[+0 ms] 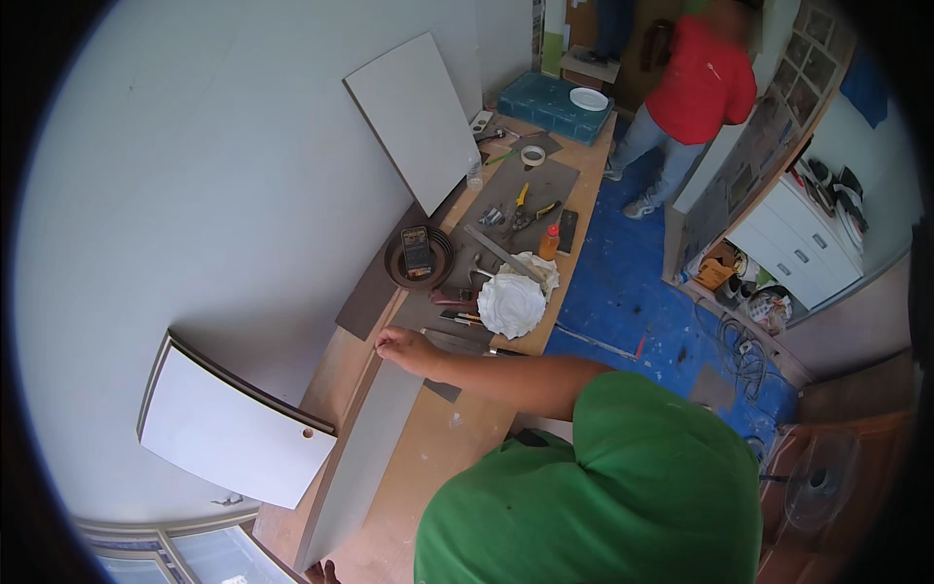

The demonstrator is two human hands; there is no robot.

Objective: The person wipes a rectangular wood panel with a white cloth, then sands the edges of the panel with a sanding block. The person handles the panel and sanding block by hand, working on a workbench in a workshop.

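A long narrow grey board (375, 453) with a brown edge lies slantwise over the workbench. At its far end is my right hand (409, 351), its fingers curled and pinched together on the board's edge. My left hand (323, 572) shows only as fingertips at the lower rim, pressed around the near end of the board; the rest of it is cut off. Just beyond my right hand lie a crumpled white cloth (512, 306), a utility knife (461, 317) and a hammer (481, 271). A dark-handled tool (506, 351) sticks out past my right forearm.
Along the bench are a phone (416, 251) on coiled brown edging (444, 263), pliers (547, 209), an orange bottle (550, 242), a tape roll (532, 155) and a blue-green case (555, 107). White panels (413, 122) lean on the wall. Another person (696, 88) stands far right, near cables (749, 355).
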